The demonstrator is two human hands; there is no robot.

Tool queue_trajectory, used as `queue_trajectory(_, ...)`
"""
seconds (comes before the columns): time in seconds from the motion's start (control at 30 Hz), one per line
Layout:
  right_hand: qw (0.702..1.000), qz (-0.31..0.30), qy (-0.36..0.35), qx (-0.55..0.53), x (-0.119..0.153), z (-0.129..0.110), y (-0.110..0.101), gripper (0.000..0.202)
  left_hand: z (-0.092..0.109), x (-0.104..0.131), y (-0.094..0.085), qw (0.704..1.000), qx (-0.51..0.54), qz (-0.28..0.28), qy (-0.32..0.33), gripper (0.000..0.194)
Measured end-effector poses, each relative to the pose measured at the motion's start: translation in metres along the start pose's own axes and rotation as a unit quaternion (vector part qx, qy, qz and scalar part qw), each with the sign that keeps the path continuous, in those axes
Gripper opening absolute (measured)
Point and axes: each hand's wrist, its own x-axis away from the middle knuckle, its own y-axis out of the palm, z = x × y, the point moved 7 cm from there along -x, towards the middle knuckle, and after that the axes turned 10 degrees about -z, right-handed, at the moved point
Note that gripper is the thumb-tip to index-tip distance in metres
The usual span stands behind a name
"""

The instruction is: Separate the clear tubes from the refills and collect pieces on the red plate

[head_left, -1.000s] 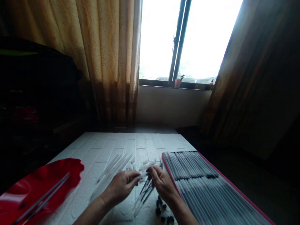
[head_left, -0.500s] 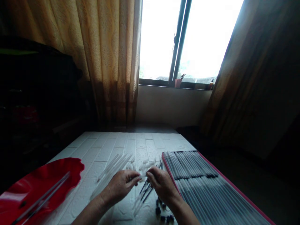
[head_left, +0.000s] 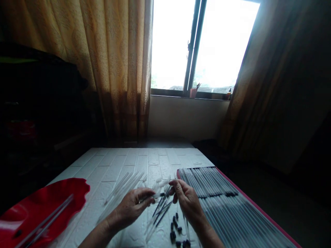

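Observation:
Over the table's middle, my left hand [head_left: 134, 203] pinches a small clear plastic piece [head_left: 157, 195] between thumb and fingers. My right hand [head_left: 184, 196] is a little to its right, apart from it, with fingers curled and thumb against the fingertips; what they hold, if anything, I cannot make out. Beneath and between both hands lie thin dark rods like pen refills [head_left: 162, 213]. Several small black plugs [head_left: 172, 236] are scattered beside my right forearm. Long clear tubes [head_left: 124, 184] lie beyond my left hand, and small clear pieces [head_left: 159, 186] sit behind the hands.
A red wavy-edged tray [head_left: 69, 187] at left holds two long thin tubes [head_left: 51, 217]. At right, a pink-edged box [head_left: 258, 208] holds two rows of clear pen-like tubes [head_left: 232, 213]. Everything stands on a white brick-patterned tabletop [head_left: 108, 160] before a curtained window.
My hands have moved apart, the right one going up and to the right. A small dark piece and more of the black plugs now show. The view has shifted slightly.

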Motion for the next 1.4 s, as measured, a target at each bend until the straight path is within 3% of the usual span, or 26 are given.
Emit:
queue_trajectory(0.1, 1.000, 0.013, 0.012, 0.005, 0.011, -0.001, -0.015, 0.051, 0.006, -0.001, 0.004, 0.997, 0.073, -0.016, 0.015, 0.044)
queue_trajectory(0.3, 0.988, -0.013, 0.046, 0.144, 0.040, -0.012, -0.053, 0.039, 0.021, 0.002, 0.004, 0.999, 0.025, -0.019, 0.030, 0.043)
queue_trajectory(0.4, 0.970, 0.007, 0.071, 0.231, 0.052, -0.015, -0.100, 0.034, 0.016, 0.002, 0.004, 1.000, 0.013, -0.020, 0.020, 0.041)
queue_trajectory(0.53, 0.927, 0.098, 0.145, 0.332, 0.069, -0.012, -0.181, 0.034, -0.001, 0.000, 0.001, 0.998, 0.054, 0.001, 0.030, 0.046)
queue_trajectory(0.63, 0.884, 0.093, 0.211, 0.407, 0.081, 0.000, -0.214, 0.029, -0.012, -0.002, 0.001, 0.998, 0.061, -0.003, 0.035, 0.051)
queue_trajectory(0.73, 0.854, 0.038, 0.254, 0.453, 0.089, 0.015, -0.216, 0.025, -0.017, -0.003, 0.003, 0.999, 0.034, -0.010, 0.031, 0.048)
queue_trajectory(0.87, 0.832, -0.020, 0.288, 0.474, 0.095, 0.029, -0.199, 0.021, -0.016, -0.003, 0.004, 0.999, -0.002, -0.011, 0.039, 0.045)
queue_trajectory(1.1, 0.816, -0.015, 0.315, 0.484, 0.095, 0.021, -0.185, 0.020, -0.015, -0.004, 0.005, 0.999, -0.017, -0.026, 0.039, 0.041)
queue_trajectory(1.23, 0.819, -0.005, 0.332, 0.467, 0.092, 0.023, -0.187, 0.013, -0.015, -0.004, 0.005, 0.998, -0.020, -0.031, 0.043, 0.039)
queue_trajectory(1.4, 0.845, -0.003, 0.332, 0.420, 0.093, 0.031, -0.196, 0.013, -0.012, -0.004, 0.004, 0.998, -0.024, -0.032, 0.041, 0.037)
